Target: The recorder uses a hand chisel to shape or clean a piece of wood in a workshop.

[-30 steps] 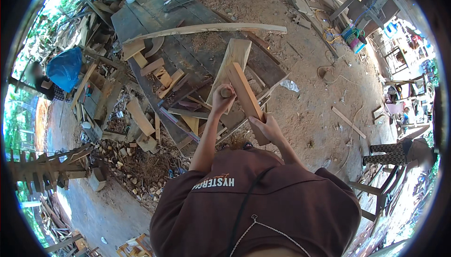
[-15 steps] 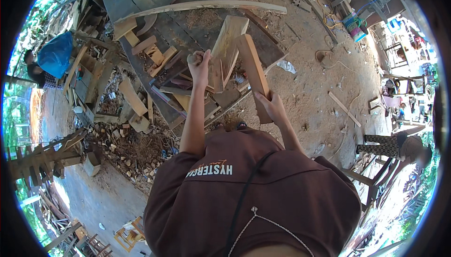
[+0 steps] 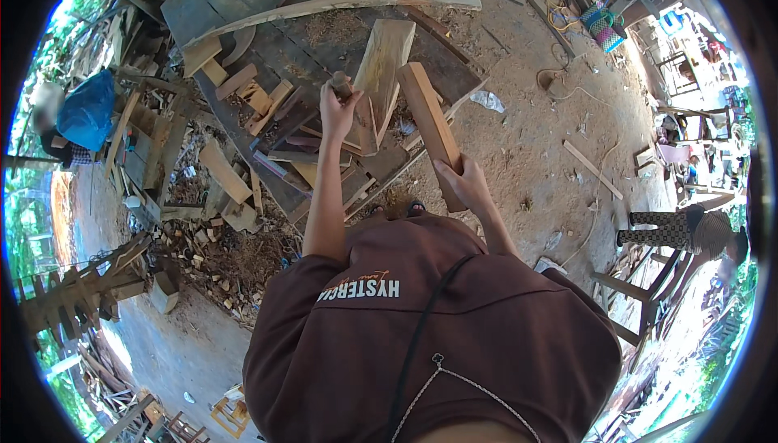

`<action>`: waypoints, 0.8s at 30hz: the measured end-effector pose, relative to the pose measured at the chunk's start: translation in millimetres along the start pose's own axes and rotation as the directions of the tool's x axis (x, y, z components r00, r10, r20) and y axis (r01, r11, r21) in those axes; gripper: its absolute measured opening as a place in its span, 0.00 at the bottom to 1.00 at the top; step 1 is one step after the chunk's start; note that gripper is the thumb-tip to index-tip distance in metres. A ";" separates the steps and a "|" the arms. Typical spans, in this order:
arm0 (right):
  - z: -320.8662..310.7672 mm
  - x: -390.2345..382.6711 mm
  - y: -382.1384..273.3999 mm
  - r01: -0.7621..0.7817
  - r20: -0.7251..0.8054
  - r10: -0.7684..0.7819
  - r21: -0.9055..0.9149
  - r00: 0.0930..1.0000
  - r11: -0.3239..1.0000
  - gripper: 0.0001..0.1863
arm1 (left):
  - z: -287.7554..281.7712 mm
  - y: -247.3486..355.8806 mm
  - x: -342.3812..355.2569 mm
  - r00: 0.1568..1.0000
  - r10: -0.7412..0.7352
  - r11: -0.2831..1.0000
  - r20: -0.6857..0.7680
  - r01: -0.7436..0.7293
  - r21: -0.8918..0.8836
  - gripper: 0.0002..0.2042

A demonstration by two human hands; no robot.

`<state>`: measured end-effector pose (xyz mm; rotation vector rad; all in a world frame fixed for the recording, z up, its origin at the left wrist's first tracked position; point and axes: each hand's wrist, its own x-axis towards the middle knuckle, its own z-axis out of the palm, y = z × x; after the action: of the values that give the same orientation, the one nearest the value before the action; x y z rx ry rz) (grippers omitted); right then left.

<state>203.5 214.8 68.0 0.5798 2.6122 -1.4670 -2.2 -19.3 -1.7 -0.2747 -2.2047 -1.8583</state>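
Observation:
My right hand (image 3: 468, 184) is closed round the near end of a thick, straight-edged wooden board (image 3: 429, 119). The board tilts up and away from me, over the table's near right edge. Above the table, my left hand (image 3: 336, 115) is closed on a small rounded brown object (image 3: 341, 83); only its blunt end shows, so its kind is unclear. Between the two hands, a broad pale wood block (image 3: 385, 54) rests on the dark wooden table (image 3: 296, 46). A thin reddish wood piece (image 3: 367, 125) is by its near end.
A long curved plank (image 3: 340, 5) spans the table's far part. Several wood offcuts (image 3: 258, 96) lie on its left side. Scrap wood (image 3: 223, 169) is heaped on the floor at left. One person (image 3: 693, 228) is at far right, another (image 3: 53, 123) by a blue bag (image 3: 87, 109).
My left hand has turned and opened slightly around the brown object, showing more of it. The board stays in my right hand at much the same tilt. The whole view has shifted slightly.

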 end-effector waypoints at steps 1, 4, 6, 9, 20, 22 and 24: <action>-0.4 -0.6 -0.7 0.017 -0.002 -0.017 0.012 1.000 1.000 0.30 | -2.7 3.0 1.1 0.999 -0.048 0.998 0.024 0.047 0.042 0.16; -2.6 -1.5 -3.7 0.006 -0.002 -0.006 -0.022 1.000 1.000 0.30 | -5.2 13.9 2.6 0.996 -0.092 0.993 0.020 0.091 0.072 0.14; -3.7 -1.8 -5.4 -0.009 -0.001 0.009 -0.045 1.000 0.999 0.30 | -3.8 20.3 3.2 0.996 -0.088 0.994 -0.006 0.089 0.057 0.14; -4.7 -2.3 -6.4 -0.002 -0.013 0.002 -0.032 1.000 0.999 0.31 | -0.6 26.7 4.1 0.994 -0.061 0.996 -0.094 0.067 0.061 0.16; -3.4 -2.2 -5.3 -0.037 -0.028 0.036 -0.058 0.999 0.998 0.31 | 7.7 27.6 8.7 0.936 0.052 0.998 -0.348 -0.038 0.046 0.17; -2.7 -1.8 -6.0 -0.020 -0.039 0.019 -0.030 0.999 0.999 0.31 | 8.6 26.8 10.5 0.939 0.042 0.997 -0.342 -0.016 0.078 0.17; -1.9 -1.3 -6.5 -0.035 -0.036 0.033 -0.053 0.999 0.998 0.31 | 9.4 26.8 11.4 0.944 0.037 0.995 -0.329 -0.003 0.101 0.17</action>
<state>202.4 213.0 74.6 0.6465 2.6446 -1.3855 -5.7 -5.6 25.4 0.0339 -2.0442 -1.6370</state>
